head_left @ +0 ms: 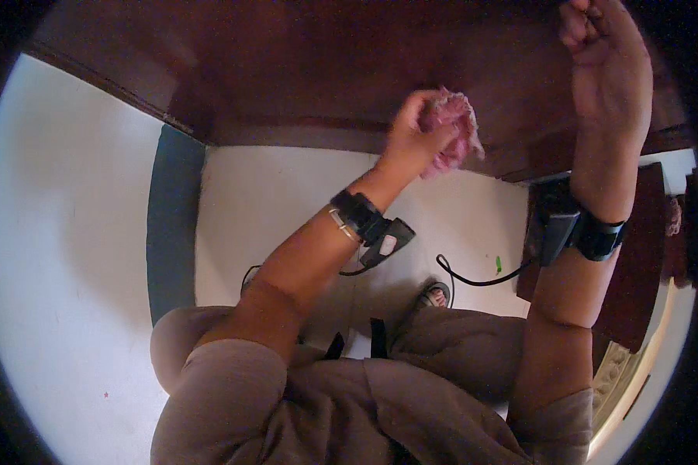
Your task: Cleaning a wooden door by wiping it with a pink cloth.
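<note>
My left hand [415, 143] is closed around a crumpled pink cloth [457, 143] with ragged edges. It is just in front of the lower part of a dark reddish-brown wooden panel [287, 70]; whether the cloth touches the panel I cannot tell. Higher up on the right is my right hand [605, 62], its fingers curled in and partly cut off by the picture's upper edge. What those fingers hold, if anything, is hidden.
Each wrist wears a black strap with a small device [388, 242], and a black cable [481, 280] loops from the right one. A sandalled foot [436, 295] stands on the pale floor [279, 201]. Dark wooden furniture [636, 271] is at right; a dark grey-green band [171, 232] runs at left.
</note>
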A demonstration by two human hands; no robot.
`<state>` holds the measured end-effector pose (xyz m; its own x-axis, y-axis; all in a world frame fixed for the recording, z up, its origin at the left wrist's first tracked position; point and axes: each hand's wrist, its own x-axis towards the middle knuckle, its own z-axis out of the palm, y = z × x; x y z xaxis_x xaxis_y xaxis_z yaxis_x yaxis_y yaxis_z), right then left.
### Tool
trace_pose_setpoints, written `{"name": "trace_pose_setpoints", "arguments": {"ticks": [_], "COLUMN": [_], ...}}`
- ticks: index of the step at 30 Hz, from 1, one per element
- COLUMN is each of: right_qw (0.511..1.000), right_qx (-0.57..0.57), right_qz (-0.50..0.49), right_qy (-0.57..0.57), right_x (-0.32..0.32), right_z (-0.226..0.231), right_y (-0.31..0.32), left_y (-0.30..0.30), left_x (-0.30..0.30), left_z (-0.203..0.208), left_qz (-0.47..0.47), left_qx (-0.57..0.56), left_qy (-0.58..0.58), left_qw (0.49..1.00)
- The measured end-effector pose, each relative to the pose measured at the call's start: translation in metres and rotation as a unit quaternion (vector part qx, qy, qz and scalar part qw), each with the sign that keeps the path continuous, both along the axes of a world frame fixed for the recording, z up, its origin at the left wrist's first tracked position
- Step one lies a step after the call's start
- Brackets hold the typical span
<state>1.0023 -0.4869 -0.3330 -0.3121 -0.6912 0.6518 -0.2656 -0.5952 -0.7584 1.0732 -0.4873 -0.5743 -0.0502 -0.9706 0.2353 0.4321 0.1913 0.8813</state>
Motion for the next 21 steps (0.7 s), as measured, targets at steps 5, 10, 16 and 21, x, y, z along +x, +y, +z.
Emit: {"name": "trace_pose_setpoints", "arguments": {"ticks": [5, 10, 16, 21], "right_qw": [0.999, 0.995, 0.999, 0.997], "right_qx": [-0.026, -0.037, -0.022, -0.024], "right_qz": [0.03, 0.091, 0.034, 0.074], "right_qy": [0.008, -0.002, -0.034, -0.028], "right_x": [-0.022, -0.023, -0.027, -0.033], "right_z": [0.012, 0.012, 0.012, 0.012], "right_y": [-0.004, -0.01, -0.015, -0.012], "left_y": [-0.021, -0.044, 0.008, 0.0], "left_x": [0.073, 0.133, 0.093, 0.116], "left_z": [0.057, 0.024, -0.08, -0.08], "left_qz": [0.228, 0.429, 0.245, 0.34], "left_qx": [-0.154, -0.217, -0.1, -0.049], "left_qy": [0.007, -0.145, -0.463, -0.352], "left_qw": [0.961, 0.865, 0.846, 0.871]}}
